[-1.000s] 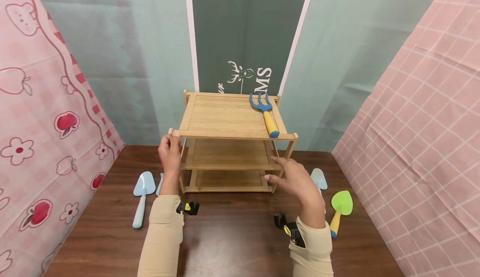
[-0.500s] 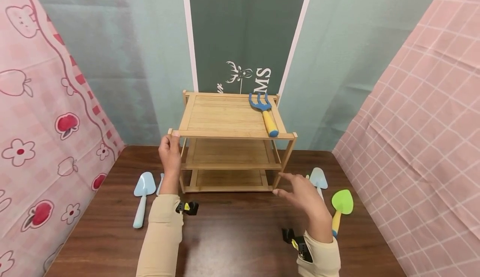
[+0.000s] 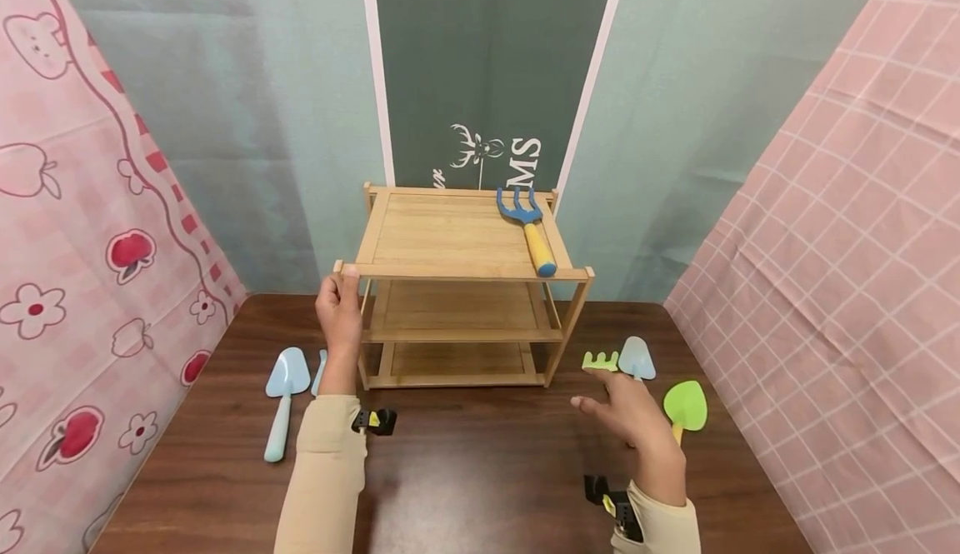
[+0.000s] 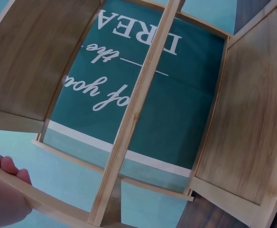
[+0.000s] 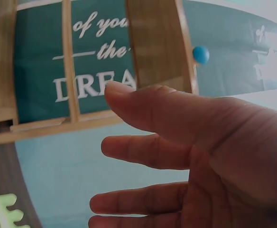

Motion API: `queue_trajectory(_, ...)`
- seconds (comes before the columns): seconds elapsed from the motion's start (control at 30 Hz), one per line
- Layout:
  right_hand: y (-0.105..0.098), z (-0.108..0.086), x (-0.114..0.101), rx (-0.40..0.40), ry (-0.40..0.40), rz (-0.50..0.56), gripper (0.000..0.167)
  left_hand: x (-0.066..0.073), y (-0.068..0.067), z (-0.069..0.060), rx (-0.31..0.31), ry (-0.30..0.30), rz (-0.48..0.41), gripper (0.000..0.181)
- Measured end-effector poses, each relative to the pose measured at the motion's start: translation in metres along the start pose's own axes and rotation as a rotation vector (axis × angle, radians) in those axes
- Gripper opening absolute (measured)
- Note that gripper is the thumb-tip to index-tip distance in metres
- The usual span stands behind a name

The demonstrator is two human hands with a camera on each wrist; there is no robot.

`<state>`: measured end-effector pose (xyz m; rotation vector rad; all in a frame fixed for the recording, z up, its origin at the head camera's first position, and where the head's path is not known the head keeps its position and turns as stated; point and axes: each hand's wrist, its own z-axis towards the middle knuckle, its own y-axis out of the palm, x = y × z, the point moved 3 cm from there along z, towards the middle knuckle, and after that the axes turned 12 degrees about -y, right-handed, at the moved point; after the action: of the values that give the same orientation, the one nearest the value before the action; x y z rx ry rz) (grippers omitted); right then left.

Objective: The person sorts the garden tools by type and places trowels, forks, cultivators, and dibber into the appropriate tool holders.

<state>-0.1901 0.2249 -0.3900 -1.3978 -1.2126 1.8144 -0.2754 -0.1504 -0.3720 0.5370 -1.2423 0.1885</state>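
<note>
A three-tier wooden shelf stands at the middle of the table. My left hand grips its front left corner at the top; in the left wrist view, curled fingertips show around a wooden bar. On the top tier, at the right, lies a toy hand rake with blue tines and a yellow handle. My right hand hovers with fingers extended and nothing held, near a green toy rake that it partly hides. A pale blue toy trowel lies just beyond that hand.
To the right lies a green toy trowel, its handle mostly hidden by my wrist. At the left lies a light blue toy trowel. A blue piece is mostly hidden behind my left wrist. Cloth curtains enclose the wooden table.
My right hand has moved right and toward me, away from the shelf's right side, and the green rake has come into view. The left hand keeps its grip on the shelf corner.
</note>
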Motion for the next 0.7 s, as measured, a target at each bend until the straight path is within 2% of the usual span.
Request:
queue_trajectory(0.2, 0.007, -0.011, 0.020, -0.032, 0.069, -0.024, 0.065, 0.001, 0.000, -0.002, 0.014, -0.025, 0.029, 0.031)
queue_trajectory(0.7, 0.019, -0.024, 0.052, -0.044, 0.133, 0.001, 0.060, 0.005, 0.001, -0.001, 0.015, -0.057, 0.017, 0.032)
